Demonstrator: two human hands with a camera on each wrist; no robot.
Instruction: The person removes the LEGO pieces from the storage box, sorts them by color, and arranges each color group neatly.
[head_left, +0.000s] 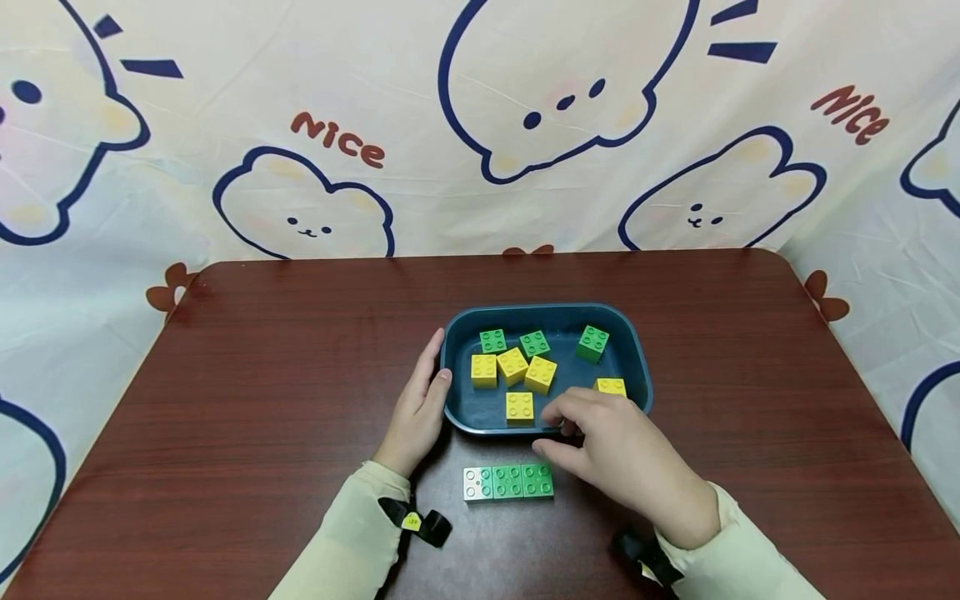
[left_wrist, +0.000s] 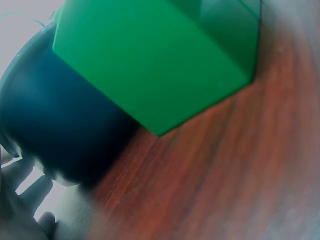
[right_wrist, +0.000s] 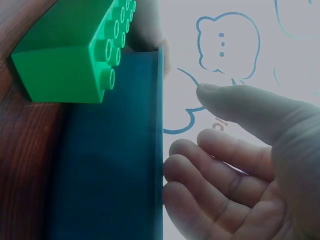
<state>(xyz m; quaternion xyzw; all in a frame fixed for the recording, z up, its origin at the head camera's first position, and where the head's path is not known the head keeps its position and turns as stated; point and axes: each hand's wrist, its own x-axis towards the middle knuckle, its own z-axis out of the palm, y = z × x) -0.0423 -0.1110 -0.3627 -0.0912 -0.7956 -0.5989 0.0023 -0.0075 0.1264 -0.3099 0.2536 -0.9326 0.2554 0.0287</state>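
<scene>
Green building bricks, three in a row, sit on the tabletop just this side of the blue tray; left hand straight-fingered against its left end, right hand above the near rim, fingers loosely curled, thumb parted, near yellow bricks!

Blocks and tray look smooth plastic (faintly glossy), the table wood-grained, the backdrop creased cloth.

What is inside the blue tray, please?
Three green blocks and five yellow blocks lie inside the blue tray. The right hand partly covers the rightmost yellow one; anything beneath that hand cannot be seen.
</scene>
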